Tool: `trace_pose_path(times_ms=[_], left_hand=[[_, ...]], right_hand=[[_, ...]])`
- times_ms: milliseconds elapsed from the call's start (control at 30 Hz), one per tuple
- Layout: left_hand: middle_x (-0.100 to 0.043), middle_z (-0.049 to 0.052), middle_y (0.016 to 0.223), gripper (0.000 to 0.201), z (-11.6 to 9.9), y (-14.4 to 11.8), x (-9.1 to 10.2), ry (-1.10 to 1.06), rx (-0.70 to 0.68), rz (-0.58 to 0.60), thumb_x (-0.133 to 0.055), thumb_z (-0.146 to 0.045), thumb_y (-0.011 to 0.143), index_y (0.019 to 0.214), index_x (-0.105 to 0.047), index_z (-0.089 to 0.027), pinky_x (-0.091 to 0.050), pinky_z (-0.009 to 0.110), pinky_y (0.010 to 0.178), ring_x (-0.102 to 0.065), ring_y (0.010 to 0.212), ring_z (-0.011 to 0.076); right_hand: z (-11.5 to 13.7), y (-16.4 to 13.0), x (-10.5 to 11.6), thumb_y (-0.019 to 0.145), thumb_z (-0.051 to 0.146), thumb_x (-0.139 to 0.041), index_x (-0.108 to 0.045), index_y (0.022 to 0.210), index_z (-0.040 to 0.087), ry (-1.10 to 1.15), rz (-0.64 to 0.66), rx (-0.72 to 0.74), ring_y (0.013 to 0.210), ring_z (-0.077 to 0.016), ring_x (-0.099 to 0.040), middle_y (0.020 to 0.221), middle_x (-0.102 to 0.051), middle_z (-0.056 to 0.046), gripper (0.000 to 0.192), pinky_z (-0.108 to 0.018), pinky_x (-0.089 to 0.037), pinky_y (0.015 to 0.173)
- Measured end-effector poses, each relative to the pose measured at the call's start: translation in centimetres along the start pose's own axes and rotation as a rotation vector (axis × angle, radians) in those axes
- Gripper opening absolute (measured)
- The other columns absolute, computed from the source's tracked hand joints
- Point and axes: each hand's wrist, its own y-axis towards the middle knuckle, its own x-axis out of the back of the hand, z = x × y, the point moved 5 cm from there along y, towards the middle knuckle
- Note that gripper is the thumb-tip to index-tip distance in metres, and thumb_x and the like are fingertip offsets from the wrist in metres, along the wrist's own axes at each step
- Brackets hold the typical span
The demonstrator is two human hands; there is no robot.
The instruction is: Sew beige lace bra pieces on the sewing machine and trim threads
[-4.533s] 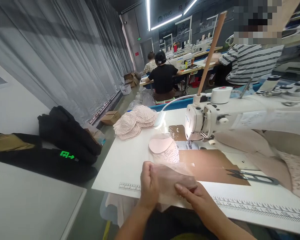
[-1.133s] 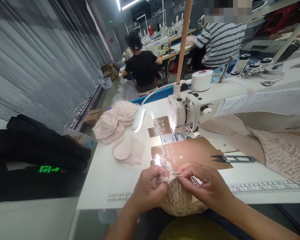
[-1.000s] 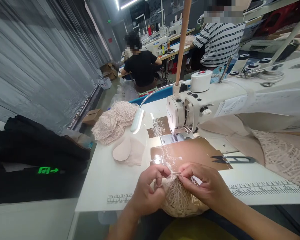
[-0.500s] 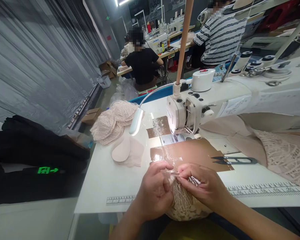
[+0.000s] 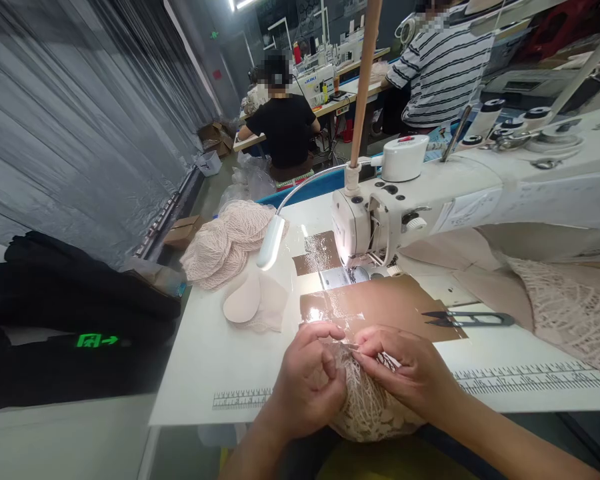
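We are holding the beige lace piece (image 5: 367, 403) at the table's (image 5: 220, 363) front edge. Our right hand (image 5: 411, 363) is pinching its upper edge; our left hand (image 5: 310, 387) is curling narrowly around the other side, gripping it too. A printed ruler (image 5: 530, 378) is running beside us. On the near sewing machine (image 5: 460, 175), a sheet (image 5: 473, 208) is bearing writing too small to read. Farther off, another machine (image 5: 323, 85) is showing "JUKI"; leftward, a green running-figure sign (image 5: 97, 341) is glowing with an arrow.
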Motion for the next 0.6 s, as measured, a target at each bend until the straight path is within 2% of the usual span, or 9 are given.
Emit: trace_pose_path(times_ms=[100,200,267,333,400,467,500,533,600], left_hand=[[-0.056,0.009,0.113,0.015,1.0,0.0,0.4,-0.148,0.156,-0.037,-0.065,-0.019,0.077,0.084,-0.052,-0.018,-0.043,0.035,0.092,-0.053,0.107,0.0232],[-0.059,0.007,0.097,0.028,2.1,0.1,-0.4,-0.302,0.349,0.091,-0.068,-0.031,0.079,0.1,-0.059,-0.015,-0.045,0.03,0.083,-0.056,0.092,0.0194],[-0.058,0.004,0.08,0.026,2.6,0.0,-1.1,-0.385,0.432,0.175,-0.064,-0.037,0.082,0.089,-0.061,-0.013,-0.044,0.025,0.071,-0.054,0.075,0.0146],[-0.052,0.0,0.067,0.031,2.9,-0.1,-1.5,-0.445,0.48,0.2,-0.062,-0.041,0.083,0.076,-0.059,-0.012,-0.04,0.022,0.061,-0.047,0.063,0.0108],[-0.048,-0.001,0.064,0.032,3.1,-0.1,-1.6,-0.466,0.495,0.192,-0.064,-0.042,0.081,0.074,-0.057,-0.012,-0.036,0.02,0.057,-0.043,0.06,0.0091],[-0.046,-0.002,0.064,0.033,3.1,-0.1,-1.5,-0.446,0.491,0.181,-0.066,-0.042,0.081,0.073,-0.057,-0.012,-0.033,0.02,0.057,-0.04,0.059,0.0083],[-0.046,-0.002,0.063,0.033,3.1,-0.1,-1.4,-0.43,0.487,0.177,-0.066,-0.042,0.081,0.073,-0.056,-0.012,-0.032,0.02,0.056,-0.039,0.059,0.008],[-0.045,-0.003,0.063,0.033,3.1,0.0,-1.4,-0.417,0.485,0.176,-0.066,-0.042,0.08,0.072,-0.056,-0.012,-0.031,0.019,0.056,-0.038,0.058,0.0077],[-0.045,-0.003,0.061,0.034,3.3,0.1,-1.5,-0.445,0.506,0.173,-0.068,-0.042,0.079,0.071,-0.056,-0.012,-0.031,0.019,0.054,-0.037,0.057,0.0073]], right_hand=[[0.0,0.0,0.0,0.086,0.017,-0.057,-0.056,0.068,0.021,0.032,0.011,-0.017,0.073,-0.0126,-0.065,0.076,-0.067,0.001,0.018,-0.021,-0.048,0.064],[0.0,0.0,-0.3,0.086,0.018,-0.057,-0.057,0.069,0.021,0.08,0.04,-0.032,0.071,-0.0115,-0.063,0.075,-0.066,0.001,0.018,-0.02,-0.047,0.064],[-0.1,0.0,-0.5,0.086,0.02,-0.057,-0.056,0.068,0.021,0.102,0.053,-0.047,0.071,-0.0119,-0.063,0.074,-0.065,0.001,0.018,-0.021,-0.046,0.063],[-0.5,0.1,-0.5,0.087,0.023,-0.056,-0.056,0.067,0.02,0.11,0.081,-0.084,0.07,-0.0129,-0.062,0.073,-0.065,0.001,0.02,-0.022,-0.045,0.062],[-0.9,0.2,-0.4,0.087,0.028,-0.057,-0.058,0.071,0.021,0.092,0.125,-0.156,0.067,-0.0135,-0.06,0.071,-0.065,0.0,0.017,-0.023,-0.044,0.059],[-1.3,0.3,-0.1,0.084,0.033,-0.061,-0.063,0.087,0.021,0.069,0.168,-0.233,0.066,-0.0143,-0.058,0.075,-0.065,0.0,0.012,-0.024,-0.043,0.058],[-1.4,0.5,0.0,0.083,0.035,-0.062,-0.063,0.094,0.021,0.06,0.198,-0.26,0.067,-0.0146,-0.057,0.076,-0.065,0.0,0.017,-0.024,-0.043,0.058],[-1.4,0.6,0.0,0.083,0.036,-0.062,-0.064,0.096,0.021,0.057,0.239,-0.275,0.067,-0.0147,-0.056,0.076,-0.064,0.0,0.02,-0.024,-0.042,0.058],[-1.3,0.8,-0.2,0.084,0.039,-0.059,-0.066,0.087,0.02,0.073,0.32,-0.281,0.062,-0.0137,-0.053,0.068,-0.06,0.001,0.02,-0.024,-0.038,0.055]])
